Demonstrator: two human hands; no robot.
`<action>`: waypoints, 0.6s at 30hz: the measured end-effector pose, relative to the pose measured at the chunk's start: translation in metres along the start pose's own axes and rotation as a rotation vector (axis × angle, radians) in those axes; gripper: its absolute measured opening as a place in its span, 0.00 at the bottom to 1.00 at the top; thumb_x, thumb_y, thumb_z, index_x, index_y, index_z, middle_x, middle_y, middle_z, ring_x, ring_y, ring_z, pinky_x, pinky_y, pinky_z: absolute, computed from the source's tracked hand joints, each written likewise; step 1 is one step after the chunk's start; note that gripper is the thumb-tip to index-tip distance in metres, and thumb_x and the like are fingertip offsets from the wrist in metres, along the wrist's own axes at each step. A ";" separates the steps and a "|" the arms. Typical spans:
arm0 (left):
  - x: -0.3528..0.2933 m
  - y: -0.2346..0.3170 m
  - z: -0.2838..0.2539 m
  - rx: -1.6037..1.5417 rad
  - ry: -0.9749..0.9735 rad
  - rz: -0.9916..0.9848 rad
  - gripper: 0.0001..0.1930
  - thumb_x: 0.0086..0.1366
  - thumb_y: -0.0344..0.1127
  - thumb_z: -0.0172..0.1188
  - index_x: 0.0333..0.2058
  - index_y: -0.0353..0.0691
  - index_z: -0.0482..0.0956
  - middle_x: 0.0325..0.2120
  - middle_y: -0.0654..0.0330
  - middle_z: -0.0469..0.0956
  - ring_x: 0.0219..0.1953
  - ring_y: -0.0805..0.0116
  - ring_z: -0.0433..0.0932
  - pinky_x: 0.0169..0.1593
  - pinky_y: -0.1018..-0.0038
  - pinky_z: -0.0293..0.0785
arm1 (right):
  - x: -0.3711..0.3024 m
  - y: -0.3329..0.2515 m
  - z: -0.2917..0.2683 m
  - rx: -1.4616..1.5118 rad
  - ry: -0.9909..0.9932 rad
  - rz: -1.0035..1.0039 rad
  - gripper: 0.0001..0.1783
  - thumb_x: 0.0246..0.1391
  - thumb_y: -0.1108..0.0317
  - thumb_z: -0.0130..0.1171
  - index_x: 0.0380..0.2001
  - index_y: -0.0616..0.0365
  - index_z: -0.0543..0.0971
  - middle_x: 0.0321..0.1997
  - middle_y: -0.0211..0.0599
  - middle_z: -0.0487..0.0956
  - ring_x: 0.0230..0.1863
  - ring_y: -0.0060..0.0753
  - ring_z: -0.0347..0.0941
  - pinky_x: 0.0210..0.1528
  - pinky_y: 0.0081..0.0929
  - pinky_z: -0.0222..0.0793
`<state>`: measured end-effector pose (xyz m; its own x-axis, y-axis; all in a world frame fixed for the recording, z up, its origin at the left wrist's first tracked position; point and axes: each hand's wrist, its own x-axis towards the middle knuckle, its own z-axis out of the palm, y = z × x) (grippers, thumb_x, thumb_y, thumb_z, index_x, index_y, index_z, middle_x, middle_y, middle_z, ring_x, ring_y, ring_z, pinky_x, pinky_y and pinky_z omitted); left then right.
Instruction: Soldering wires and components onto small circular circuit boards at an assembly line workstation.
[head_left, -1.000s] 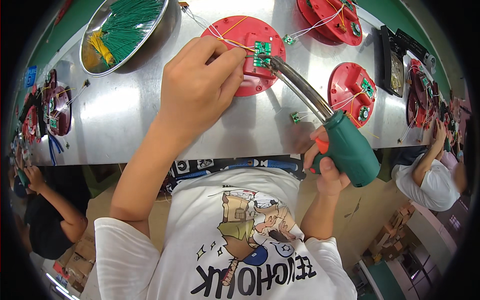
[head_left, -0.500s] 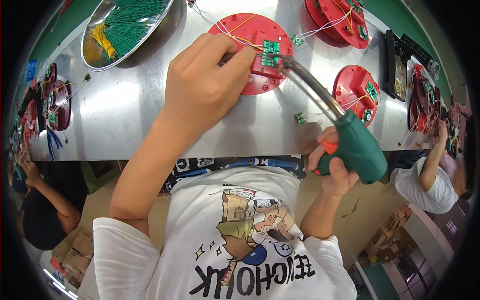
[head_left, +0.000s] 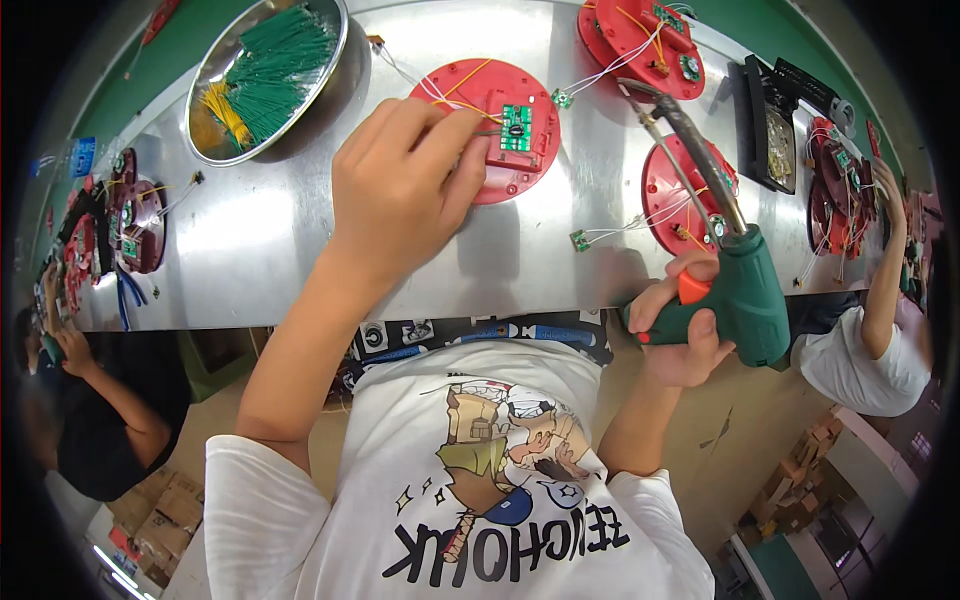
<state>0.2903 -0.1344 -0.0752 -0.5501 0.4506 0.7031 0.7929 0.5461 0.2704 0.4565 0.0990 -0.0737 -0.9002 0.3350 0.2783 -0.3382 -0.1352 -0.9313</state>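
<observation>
Right hand grips a soldering gun; left hand, fingers closed, apparently pinches a wire at the circuit board.

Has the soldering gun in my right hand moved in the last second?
Yes, the soldering gun has moved right: earlier it reached the green board on the middle red disc; now it is clear of both.
</observation>
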 end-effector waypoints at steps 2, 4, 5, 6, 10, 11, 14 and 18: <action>0.002 0.004 -0.010 0.004 0.103 -0.168 0.13 0.50 0.30 0.67 0.36 0.38 0.82 0.31 0.57 0.76 0.35 0.58 0.76 0.38 0.67 0.72 | 0.005 -0.001 -0.006 -0.008 0.019 -0.039 0.27 0.63 0.56 0.51 0.50 0.72 0.64 0.44 0.55 0.68 0.14 0.30 0.68 0.12 0.28 0.63; 0.016 0.003 -0.022 0.046 0.105 -0.127 0.16 0.48 0.32 0.68 0.38 0.38 0.82 0.34 0.55 0.77 0.39 0.55 0.75 0.44 0.64 0.70 | 0.009 -0.004 -0.015 -0.023 0.095 -0.139 0.26 0.63 0.55 0.50 0.49 0.70 0.65 0.44 0.53 0.68 0.14 0.28 0.66 0.13 0.26 0.62; 0.027 0.003 -0.027 0.088 0.107 -0.101 0.19 0.46 0.34 0.68 0.40 0.38 0.81 0.36 0.53 0.78 0.43 0.52 0.74 0.50 0.61 0.68 | 0.012 -0.004 -0.022 -0.022 0.104 -0.153 0.26 0.63 0.55 0.50 0.49 0.70 0.65 0.44 0.53 0.68 0.14 0.28 0.66 0.13 0.26 0.62; 0.038 0.003 -0.032 -0.012 -0.030 -0.070 0.23 0.45 0.36 0.68 0.43 0.39 0.81 0.38 0.52 0.79 0.46 0.52 0.74 0.57 0.57 0.62 | 0.014 -0.003 -0.029 0.014 0.166 -0.181 0.26 0.63 0.54 0.49 0.49 0.69 0.65 0.45 0.51 0.68 0.14 0.27 0.66 0.13 0.25 0.61; 0.069 -0.012 -0.014 -0.143 -0.544 0.054 0.21 0.46 0.39 0.66 0.41 0.40 0.82 0.38 0.53 0.81 0.46 0.54 0.75 0.58 0.58 0.63 | 0.022 0.002 -0.050 0.109 0.313 -0.255 0.23 0.66 0.53 0.42 0.48 0.64 0.67 0.48 0.45 0.67 0.17 0.24 0.64 0.15 0.24 0.61; 0.087 -0.022 -0.007 -0.013 -0.534 0.104 0.21 0.45 0.42 0.66 0.39 0.41 0.83 0.36 0.52 0.81 0.44 0.53 0.76 0.55 0.59 0.67 | 0.024 0.004 -0.053 0.176 0.399 -0.269 0.22 0.67 0.53 0.40 0.48 0.63 0.67 0.48 0.44 0.67 0.18 0.24 0.64 0.16 0.24 0.62; 0.125 -0.055 0.014 0.157 -0.296 0.066 0.22 0.46 0.48 0.69 0.38 0.40 0.84 0.34 0.51 0.81 0.44 0.54 0.77 0.51 0.59 0.72 | 0.023 0.006 -0.046 0.194 0.477 -0.305 0.21 0.68 0.53 0.38 0.48 0.62 0.67 0.47 0.42 0.68 0.17 0.23 0.63 0.17 0.23 0.61; 0.171 -0.007 0.038 0.152 -0.199 -0.182 0.17 0.58 0.48 0.66 0.37 0.40 0.86 0.41 0.45 0.81 0.51 0.48 0.76 0.55 0.59 0.71 | 0.020 0.009 -0.051 0.174 0.434 -0.294 0.21 0.69 0.53 0.38 0.48 0.61 0.66 0.46 0.41 0.68 0.17 0.23 0.63 0.17 0.23 0.61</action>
<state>0.1808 -0.0344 0.0182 -0.7320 0.4568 0.5055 0.6365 0.7230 0.2684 0.4491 0.1521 -0.0880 -0.5778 0.7303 0.3643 -0.6320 -0.1180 -0.7659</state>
